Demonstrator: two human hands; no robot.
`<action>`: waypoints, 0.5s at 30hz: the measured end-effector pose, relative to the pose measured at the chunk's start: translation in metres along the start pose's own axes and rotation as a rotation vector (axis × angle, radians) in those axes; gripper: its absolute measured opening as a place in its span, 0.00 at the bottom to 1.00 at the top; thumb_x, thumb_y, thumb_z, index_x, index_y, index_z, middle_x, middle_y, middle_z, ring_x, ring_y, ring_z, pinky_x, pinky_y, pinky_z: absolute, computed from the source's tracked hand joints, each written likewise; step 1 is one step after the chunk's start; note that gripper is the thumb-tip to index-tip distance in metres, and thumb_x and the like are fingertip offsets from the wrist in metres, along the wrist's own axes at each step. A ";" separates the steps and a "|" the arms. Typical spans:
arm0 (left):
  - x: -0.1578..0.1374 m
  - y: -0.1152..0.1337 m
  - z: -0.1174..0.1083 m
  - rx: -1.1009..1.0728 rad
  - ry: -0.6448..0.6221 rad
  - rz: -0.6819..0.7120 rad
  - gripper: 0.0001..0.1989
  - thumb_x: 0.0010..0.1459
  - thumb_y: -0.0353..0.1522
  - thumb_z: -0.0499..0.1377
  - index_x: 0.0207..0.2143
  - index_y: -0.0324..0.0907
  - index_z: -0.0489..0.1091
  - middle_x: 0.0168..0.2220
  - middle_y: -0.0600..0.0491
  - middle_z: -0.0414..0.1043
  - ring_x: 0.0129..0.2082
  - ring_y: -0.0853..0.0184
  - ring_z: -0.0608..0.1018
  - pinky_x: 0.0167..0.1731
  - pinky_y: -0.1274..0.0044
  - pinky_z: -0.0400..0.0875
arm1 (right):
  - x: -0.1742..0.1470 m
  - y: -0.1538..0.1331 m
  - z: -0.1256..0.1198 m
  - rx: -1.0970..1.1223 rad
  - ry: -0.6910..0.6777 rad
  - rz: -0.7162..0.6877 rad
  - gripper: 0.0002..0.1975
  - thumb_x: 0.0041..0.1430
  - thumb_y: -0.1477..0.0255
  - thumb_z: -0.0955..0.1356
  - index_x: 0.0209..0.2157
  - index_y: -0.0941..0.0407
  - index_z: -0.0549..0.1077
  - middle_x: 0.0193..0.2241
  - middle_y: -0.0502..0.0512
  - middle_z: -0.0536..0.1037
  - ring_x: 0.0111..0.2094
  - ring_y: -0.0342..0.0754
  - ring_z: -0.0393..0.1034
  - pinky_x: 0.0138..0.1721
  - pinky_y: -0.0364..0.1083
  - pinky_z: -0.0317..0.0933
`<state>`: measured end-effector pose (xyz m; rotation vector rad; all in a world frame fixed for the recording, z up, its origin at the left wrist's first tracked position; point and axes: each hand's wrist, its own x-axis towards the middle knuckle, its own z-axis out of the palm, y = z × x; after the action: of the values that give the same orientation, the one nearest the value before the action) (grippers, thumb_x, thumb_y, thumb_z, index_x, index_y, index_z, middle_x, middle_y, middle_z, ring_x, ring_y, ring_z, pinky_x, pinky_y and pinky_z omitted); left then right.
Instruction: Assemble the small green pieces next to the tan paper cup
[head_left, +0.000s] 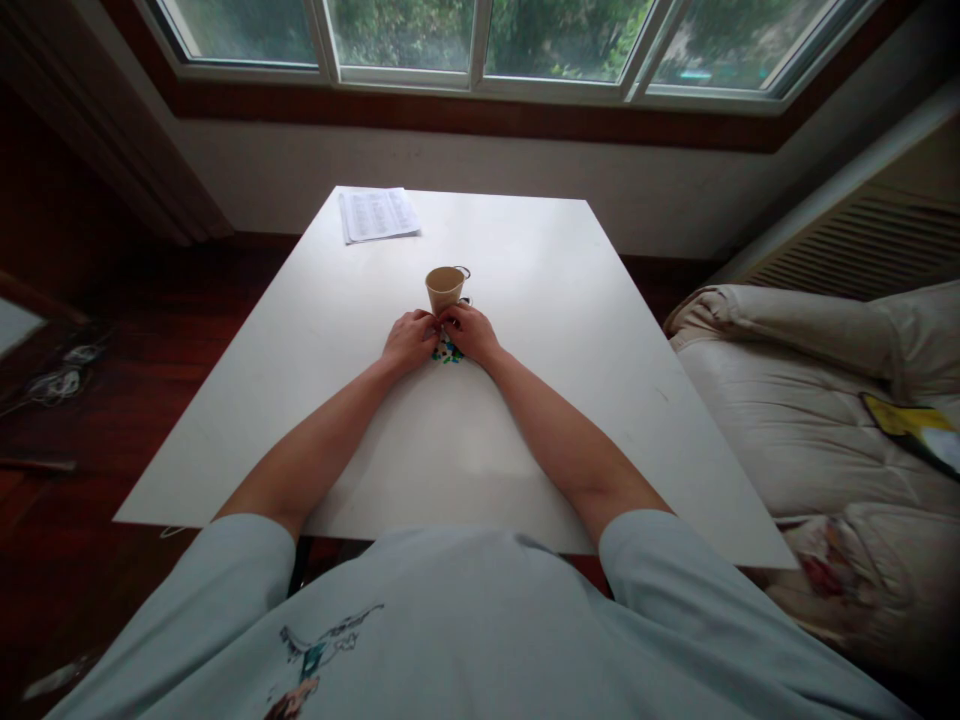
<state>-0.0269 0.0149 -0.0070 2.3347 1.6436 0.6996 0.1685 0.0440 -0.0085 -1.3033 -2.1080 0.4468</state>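
Note:
A tan paper cup (445,287) stands upright near the middle of the white table (480,450). A thin dark loop, perhaps wire or cord (465,271), shows at the right of its rim. My left hand (412,339) and my right hand (470,331) meet just in front of the cup, fingertips close together in a pinch. What they hold, if anything, is too small to make out. Small green, blue and black pieces like beads (448,354) lie on the table between and below my hands. My fingers partly hide the cup's base.
Printed sheets of paper (379,214) lie at the table's far left corner. A beige sofa (795,400) with a yellow and black item (911,425) is close to the table's right side. White cables (64,375) lie on the dark floor at left. Windows (405,35) stand beyond.

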 end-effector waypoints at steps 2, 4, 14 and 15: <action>0.000 0.001 -0.001 -0.008 -0.007 -0.004 0.19 0.68 0.32 0.60 0.56 0.46 0.85 0.60 0.43 0.83 0.62 0.49 0.80 0.69 0.59 0.74 | 0.000 -0.003 -0.002 0.003 -0.005 0.011 0.14 0.67 0.75 0.68 0.47 0.53 0.86 0.52 0.59 0.84 0.48 0.55 0.77 0.55 0.52 0.72; -0.001 0.003 -0.003 -0.019 -0.010 -0.012 0.19 0.68 0.32 0.60 0.56 0.47 0.85 0.61 0.44 0.83 0.63 0.49 0.80 0.70 0.59 0.73 | -0.001 -0.004 -0.002 0.010 -0.008 0.016 0.14 0.67 0.75 0.68 0.47 0.53 0.86 0.52 0.59 0.84 0.47 0.56 0.77 0.55 0.53 0.72; -0.001 0.006 -0.005 -0.027 -0.014 -0.019 0.19 0.68 0.31 0.60 0.56 0.45 0.85 0.61 0.43 0.83 0.63 0.49 0.80 0.70 0.59 0.73 | 0.002 0.002 0.003 0.010 -0.007 0.001 0.14 0.69 0.74 0.68 0.48 0.54 0.86 0.52 0.60 0.84 0.48 0.56 0.77 0.55 0.53 0.72; -0.001 0.006 -0.005 -0.025 -0.015 -0.019 0.19 0.68 0.31 0.59 0.56 0.45 0.85 0.61 0.43 0.83 0.62 0.49 0.80 0.69 0.59 0.73 | 0.002 0.003 0.003 0.011 -0.006 0.002 0.15 0.68 0.74 0.68 0.48 0.54 0.86 0.52 0.60 0.84 0.48 0.56 0.77 0.55 0.53 0.72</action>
<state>-0.0250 0.0115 -0.0005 2.2981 1.6392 0.6929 0.1676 0.0469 -0.0119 -1.2996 -2.1063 0.4638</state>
